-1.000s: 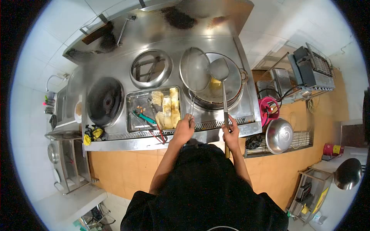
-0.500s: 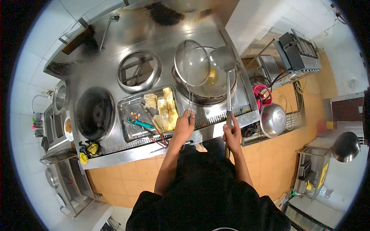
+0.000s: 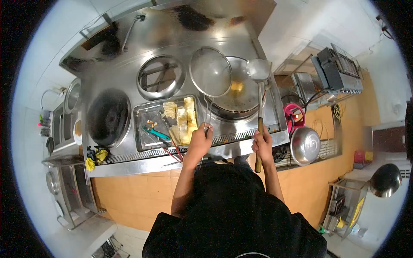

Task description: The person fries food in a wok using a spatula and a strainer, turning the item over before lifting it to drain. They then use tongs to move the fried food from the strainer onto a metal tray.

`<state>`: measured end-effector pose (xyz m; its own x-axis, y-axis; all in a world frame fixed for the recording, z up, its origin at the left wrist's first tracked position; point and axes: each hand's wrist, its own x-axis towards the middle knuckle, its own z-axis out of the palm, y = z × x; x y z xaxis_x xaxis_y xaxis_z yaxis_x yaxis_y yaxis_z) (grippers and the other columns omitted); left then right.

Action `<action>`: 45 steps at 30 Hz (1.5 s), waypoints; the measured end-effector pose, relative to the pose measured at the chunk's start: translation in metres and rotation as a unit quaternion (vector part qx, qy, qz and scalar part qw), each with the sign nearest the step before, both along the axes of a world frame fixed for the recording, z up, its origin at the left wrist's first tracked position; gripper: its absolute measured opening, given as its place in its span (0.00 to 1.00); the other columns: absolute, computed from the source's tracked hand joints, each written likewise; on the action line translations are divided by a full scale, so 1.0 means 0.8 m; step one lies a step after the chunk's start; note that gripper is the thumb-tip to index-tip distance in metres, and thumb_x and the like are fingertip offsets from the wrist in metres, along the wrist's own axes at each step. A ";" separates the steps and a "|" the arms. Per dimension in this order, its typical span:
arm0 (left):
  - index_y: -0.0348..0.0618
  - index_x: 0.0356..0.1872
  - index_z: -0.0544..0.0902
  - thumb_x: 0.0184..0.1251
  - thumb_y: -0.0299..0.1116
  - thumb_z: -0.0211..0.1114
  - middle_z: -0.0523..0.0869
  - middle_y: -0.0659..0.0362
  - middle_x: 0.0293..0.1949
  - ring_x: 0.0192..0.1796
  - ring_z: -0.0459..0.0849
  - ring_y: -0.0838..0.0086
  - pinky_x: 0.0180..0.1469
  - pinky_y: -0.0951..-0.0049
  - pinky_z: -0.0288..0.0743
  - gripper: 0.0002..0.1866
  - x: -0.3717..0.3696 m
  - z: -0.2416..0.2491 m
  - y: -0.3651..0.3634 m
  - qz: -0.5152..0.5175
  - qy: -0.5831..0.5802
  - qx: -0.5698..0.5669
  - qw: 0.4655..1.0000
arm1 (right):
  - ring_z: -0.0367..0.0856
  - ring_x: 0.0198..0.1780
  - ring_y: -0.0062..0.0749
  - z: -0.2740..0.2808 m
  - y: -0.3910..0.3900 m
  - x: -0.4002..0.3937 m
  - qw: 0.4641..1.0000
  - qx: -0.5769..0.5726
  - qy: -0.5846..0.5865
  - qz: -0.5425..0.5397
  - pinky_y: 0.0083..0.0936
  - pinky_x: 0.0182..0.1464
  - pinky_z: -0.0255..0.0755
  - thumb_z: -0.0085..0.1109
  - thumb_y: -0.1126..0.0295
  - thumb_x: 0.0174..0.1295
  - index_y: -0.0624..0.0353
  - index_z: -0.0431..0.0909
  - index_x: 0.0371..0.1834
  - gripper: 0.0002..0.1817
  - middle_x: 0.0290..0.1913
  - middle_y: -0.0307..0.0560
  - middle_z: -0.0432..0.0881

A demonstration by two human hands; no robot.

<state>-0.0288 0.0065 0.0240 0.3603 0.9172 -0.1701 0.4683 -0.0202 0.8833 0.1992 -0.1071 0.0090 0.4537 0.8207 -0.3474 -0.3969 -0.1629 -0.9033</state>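
Strainer beside ladle.

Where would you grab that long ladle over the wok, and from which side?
I'd wrap the wooden grip of the ladle, coming from the person's side. The shaft runs from its bowl over the wok back toward the body, and the grip reaches past the stove's front edge. The right hand holds it there.

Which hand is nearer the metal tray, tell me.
Left: the left hand is beside the near right corner of the tray; the right hand is farther right.
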 end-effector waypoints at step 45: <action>0.32 0.44 0.77 0.73 0.34 0.56 0.84 0.37 0.31 0.37 0.82 0.39 0.40 0.49 0.73 0.13 -0.051 -0.005 -0.048 -0.021 0.050 0.037 0.998 | 0.56 0.15 0.14 -0.024 -0.044 -0.017 0.996 -0.035 -0.047 0.063 0.18 0.18 0.52 0.53 0.72 0.70 0.54 0.65 0.71 0.26 0.18 0.29 0.59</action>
<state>-0.0694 -0.0317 0.0197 0.3830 0.9130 -0.1403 0.5518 -0.1043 0.8275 0.1856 -0.1421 -0.0101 0.3814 0.8488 -0.3661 -0.2842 -0.2692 -0.9202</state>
